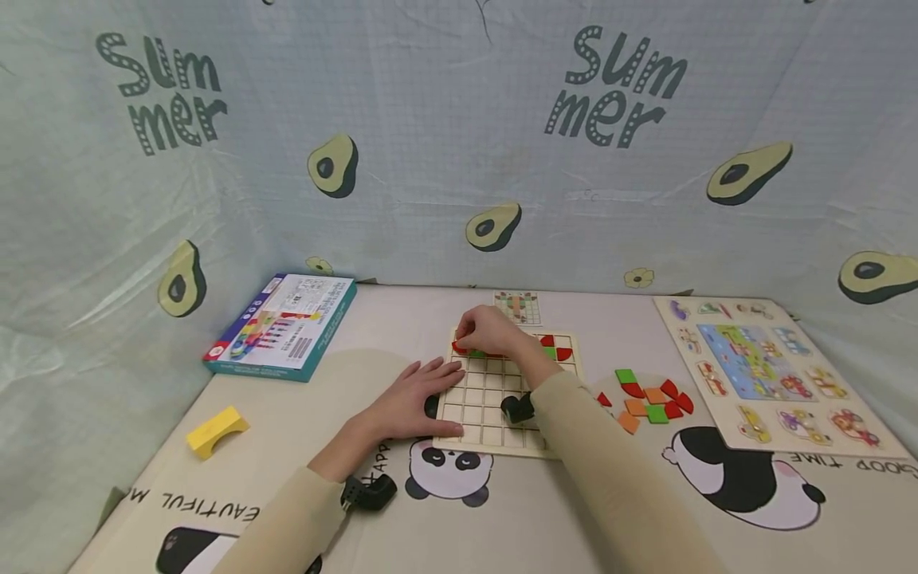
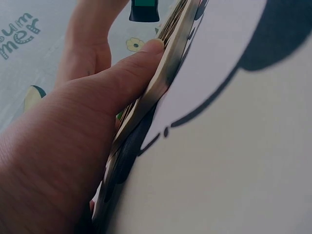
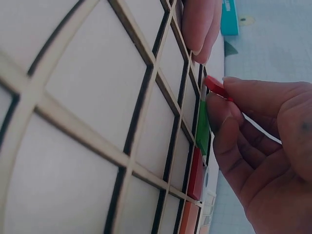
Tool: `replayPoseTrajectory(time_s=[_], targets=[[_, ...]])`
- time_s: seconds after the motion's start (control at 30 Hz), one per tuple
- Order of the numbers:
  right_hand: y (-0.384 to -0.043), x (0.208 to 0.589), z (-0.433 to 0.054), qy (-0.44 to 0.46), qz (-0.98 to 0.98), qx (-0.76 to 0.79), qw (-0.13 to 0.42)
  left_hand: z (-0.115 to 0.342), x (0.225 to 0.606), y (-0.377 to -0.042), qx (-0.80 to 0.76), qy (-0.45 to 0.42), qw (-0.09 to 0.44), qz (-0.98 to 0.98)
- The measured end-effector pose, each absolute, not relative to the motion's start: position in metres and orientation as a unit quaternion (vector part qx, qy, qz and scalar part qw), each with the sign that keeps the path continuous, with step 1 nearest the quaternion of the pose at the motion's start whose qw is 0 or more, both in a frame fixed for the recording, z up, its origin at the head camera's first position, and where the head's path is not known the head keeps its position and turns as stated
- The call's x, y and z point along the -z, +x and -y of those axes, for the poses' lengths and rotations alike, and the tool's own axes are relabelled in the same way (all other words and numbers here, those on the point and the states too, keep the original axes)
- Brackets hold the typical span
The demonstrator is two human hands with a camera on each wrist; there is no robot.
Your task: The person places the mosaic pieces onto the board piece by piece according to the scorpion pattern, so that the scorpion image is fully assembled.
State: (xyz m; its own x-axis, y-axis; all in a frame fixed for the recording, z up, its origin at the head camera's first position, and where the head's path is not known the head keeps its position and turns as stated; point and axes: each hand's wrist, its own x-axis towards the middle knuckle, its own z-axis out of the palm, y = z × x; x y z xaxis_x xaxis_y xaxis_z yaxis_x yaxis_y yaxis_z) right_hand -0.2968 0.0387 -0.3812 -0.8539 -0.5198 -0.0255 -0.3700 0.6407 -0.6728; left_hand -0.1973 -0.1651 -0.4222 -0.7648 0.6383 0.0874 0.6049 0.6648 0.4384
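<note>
A square wooden grid board (image 1: 473, 415) lies on the table. My right hand (image 1: 495, 331) reaches over to its far left corner and pinches a small red tile (image 3: 217, 87) between thumb and fingertips, close over the grid. Beside that tile a green tile (image 3: 202, 127) and another red tile (image 3: 195, 174) sit in the far row. Red quarter-round tiles (image 1: 564, 354) and green ones fill cells at the far right corner. My left hand (image 1: 412, 402) rests with spread fingers along the board's left edge, its thumb (image 2: 131, 70) lying on the rim.
Loose red, green and orange tiles (image 1: 656, 414) lie right of the board. A pattern card (image 1: 518, 308) is behind it. Far left is a puzzle box (image 1: 283, 327), with a yellow arch block (image 1: 217, 431) nearer. A picture puzzle board (image 1: 782, 375) lies at the right.
</note>
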Motion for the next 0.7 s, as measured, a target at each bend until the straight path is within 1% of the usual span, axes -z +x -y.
replayPoseTrajectory(time_s=[0.17, 0.43, 0.7], targets=[[-0.296, 0.38, -0.037, -0.252, -0.902, 0.332, 0.113, 0.165, 0.424, -0.199, -0.224, 0.338, 0.036, -0.913], [-0.295, 0.378, -0.047, -0.229, -0.904, 0.344, 0.11, 0.165, 0.423, -0.199, -0.22, 0.333, 0.044, -0.916], [-0.294, 0.378, -0.051, -0.222, -0.898, 0.361, 0.118, 0.164, 0.423, -0.199, -0.221, 0.332, 0.047, -0.916]])
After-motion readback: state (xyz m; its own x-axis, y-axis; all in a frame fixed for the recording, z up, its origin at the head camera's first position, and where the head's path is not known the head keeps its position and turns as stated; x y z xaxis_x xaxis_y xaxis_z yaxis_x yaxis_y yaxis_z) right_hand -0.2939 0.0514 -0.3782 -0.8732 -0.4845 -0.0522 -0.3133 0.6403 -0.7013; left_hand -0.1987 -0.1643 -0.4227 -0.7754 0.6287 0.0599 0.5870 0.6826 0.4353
